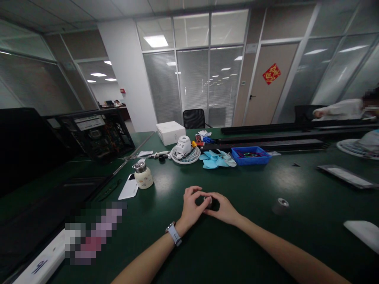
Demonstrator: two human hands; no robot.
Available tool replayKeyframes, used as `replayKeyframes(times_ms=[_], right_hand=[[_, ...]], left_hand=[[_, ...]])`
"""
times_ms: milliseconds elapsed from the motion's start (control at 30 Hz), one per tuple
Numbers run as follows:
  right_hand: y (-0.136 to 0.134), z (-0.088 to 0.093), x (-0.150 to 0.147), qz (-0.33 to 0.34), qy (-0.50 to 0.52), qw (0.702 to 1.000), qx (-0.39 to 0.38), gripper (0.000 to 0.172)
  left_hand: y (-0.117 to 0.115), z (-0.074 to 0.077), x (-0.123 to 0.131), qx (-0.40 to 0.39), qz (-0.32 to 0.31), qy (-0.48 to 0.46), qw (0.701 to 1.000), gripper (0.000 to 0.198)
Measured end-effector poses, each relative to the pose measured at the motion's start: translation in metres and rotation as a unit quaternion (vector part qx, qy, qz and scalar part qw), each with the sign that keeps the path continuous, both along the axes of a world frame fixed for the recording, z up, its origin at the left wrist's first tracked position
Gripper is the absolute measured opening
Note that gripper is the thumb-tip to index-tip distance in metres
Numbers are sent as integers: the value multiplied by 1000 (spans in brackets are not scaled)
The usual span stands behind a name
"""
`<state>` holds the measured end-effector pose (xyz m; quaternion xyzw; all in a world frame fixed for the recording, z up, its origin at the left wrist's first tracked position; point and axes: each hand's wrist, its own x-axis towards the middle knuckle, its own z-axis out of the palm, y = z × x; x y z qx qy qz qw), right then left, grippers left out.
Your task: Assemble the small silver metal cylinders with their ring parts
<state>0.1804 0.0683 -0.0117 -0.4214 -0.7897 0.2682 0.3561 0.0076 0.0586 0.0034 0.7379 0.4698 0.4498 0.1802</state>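
Observation:
Near the middle of the green table, my left hand and my right hand meet fingertip to fingertip around a small metallic, round object. Fingers of both hands are closed on it and cover most of it, so its exact shape is hard to tell. A watch with a light band is on my left wrist. To the right of my hands a short metal cylinder stands on the table, touched by neither hand.
Beyond my hands are a white fan part, light-blue fan blades, a blue bin and a white box. A cream bottle stands left. An open computer case is far left; a person sits far right.

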Motion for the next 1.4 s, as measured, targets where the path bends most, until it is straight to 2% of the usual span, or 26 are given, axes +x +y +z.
replayKeyframes(times_ms=[133,233,300,467,567,667,767,867,1000,1167,1300,1400], right_hand=[[-1,4,0,-7,-8,1000,-4,38],[-2,7,1,-5,-8,1000,-10,42],[-3,10,1,1,-7,1000,-17,44],[-6,14,2,7,-18,999,-33,43],[-6,14,2,5,-21,999,-36,44],[-6,14,3,2,-17,999,-45,46],[-6,16,2,3,-9,998,-58,52],[-7,18,3,5,-7,998,-62,54],[-7,18,4,3,-14,998,-62,51],[-10,18,1,-2,-8,998,-61,40],[-7,39,15,-32,9,998,-52,35],[4,65,60,-102,5,992,-68,41]], left_hand=[[2,9,-3,4,11,0,1000,17],[4,20,-20,24,17,0,1000,20],[6,22,-37,31,31,14,999,20],[8,0,-74,-48,67,110,991,23],[8,-10,-79,-87,70,168,980,25],[6,-12,-77,-101,70,200,972,27],[6,-11,-77,-88,86,172,977,36],[7,-12,-79,-70,115,87,987,37],[9,-15,-81,-97,135,5,986,34],[7,-14,-79,-120,125,-19,985,31],[5,-14,-78,-133,116,-31,984,30],[6,-15,-79,-133,112,-33,984,28]])
